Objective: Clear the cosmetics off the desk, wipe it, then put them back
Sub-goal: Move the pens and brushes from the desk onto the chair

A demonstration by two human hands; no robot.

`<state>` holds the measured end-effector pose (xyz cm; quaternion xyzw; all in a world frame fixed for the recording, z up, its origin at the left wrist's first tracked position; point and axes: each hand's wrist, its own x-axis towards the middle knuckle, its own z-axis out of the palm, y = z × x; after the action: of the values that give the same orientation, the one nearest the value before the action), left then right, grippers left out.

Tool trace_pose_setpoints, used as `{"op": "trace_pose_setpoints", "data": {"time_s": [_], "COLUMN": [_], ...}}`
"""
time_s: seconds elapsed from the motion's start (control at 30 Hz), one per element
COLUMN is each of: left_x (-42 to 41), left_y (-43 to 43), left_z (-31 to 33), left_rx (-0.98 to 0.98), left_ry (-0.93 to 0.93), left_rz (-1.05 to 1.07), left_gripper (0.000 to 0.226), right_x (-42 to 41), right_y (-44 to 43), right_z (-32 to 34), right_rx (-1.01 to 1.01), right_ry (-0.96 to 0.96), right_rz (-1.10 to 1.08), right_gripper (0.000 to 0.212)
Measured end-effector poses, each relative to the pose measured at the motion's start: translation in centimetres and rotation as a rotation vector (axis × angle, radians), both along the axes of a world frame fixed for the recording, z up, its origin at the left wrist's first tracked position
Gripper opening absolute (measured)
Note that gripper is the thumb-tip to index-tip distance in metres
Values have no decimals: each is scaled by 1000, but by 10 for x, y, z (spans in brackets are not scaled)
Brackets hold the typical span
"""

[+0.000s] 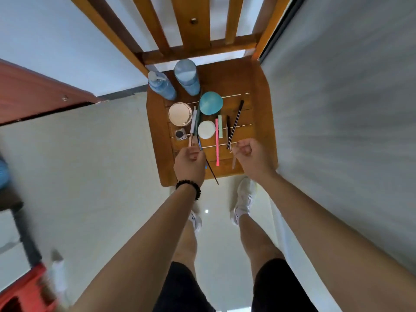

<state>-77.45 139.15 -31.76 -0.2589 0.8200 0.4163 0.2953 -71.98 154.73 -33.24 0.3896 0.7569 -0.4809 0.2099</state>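
Hands over cosmetics (211, 102) on chair (258, 86): left hand (190, 163) tight on black brush (212, 174), right hand (249, 154) curled, hold unclear; labels blurred.

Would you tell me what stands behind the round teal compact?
A tall blue bottle, a pump bottle to its left; the seat behind them is hidden.

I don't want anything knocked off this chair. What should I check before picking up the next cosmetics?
1. Grip: ok, the left hand holds the thin black stick.
2. A free hand: cannot tell, the right hand is curled beside the black pencil.
3. Next item reachable: ok, the pink stick lies loose on the chair seat.
4. Bottles stable: ok, the pump bottle and the tall blue bottle stand upright at the back.
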Motion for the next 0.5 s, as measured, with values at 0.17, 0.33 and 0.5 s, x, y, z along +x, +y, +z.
{"op": "trace_pose_setpoints", "data": {"time_s": [0.17, 0.33, 0.5], "left_x": [-13, -31, -46], "left_y": [12, 12, 8], "left_z": [-48, -63, -62], "left_rx": [-46, -107, -91], "left_ry": [22, 107, 176], "left_rz": [56, 63, -6], "left_gripper": [20, 24, 28], "right_x": [-16, -36, -45], "right_y": [-4, -16, -20], "right_z": [-47, -64, -63], "right_rx": [38, 39, 54], "right_ry": [-17, 9, 0], "right_rz": [72, 77, 63], "right_gripper": [27, 26, 37]}}
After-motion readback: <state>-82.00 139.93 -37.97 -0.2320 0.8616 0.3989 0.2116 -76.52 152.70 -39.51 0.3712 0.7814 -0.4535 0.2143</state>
